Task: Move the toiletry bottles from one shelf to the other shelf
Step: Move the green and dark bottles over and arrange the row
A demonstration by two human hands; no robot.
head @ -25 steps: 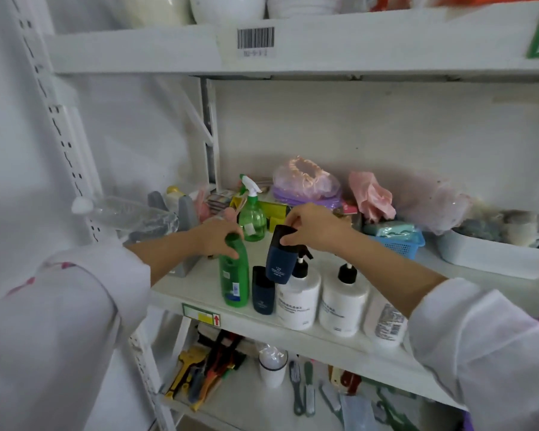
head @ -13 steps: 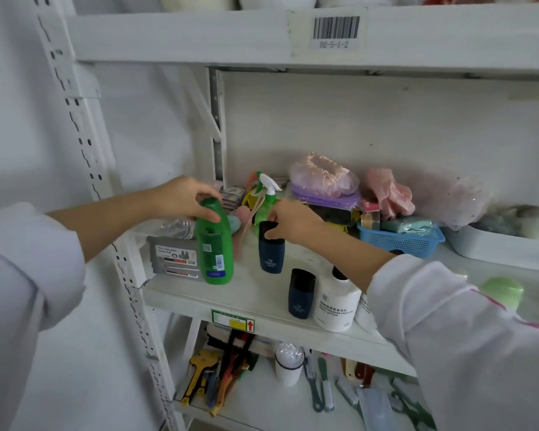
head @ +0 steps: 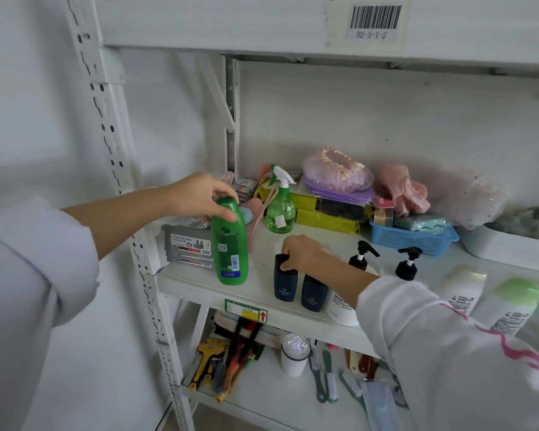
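Your dark blue bottle has come down and is now standing beside its twin at the shelf front. Left of center, your left hand is pinching the green bottle by its cap. In the middle, your right hand is gripping the dark blue bottle's top.

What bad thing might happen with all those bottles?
The left hand pinches the tall green bottle only by its cap, so it might tip or slip. The right hand grips one dark blue bottle right beside its twin; lifting it may knock that one off the shelf edge.
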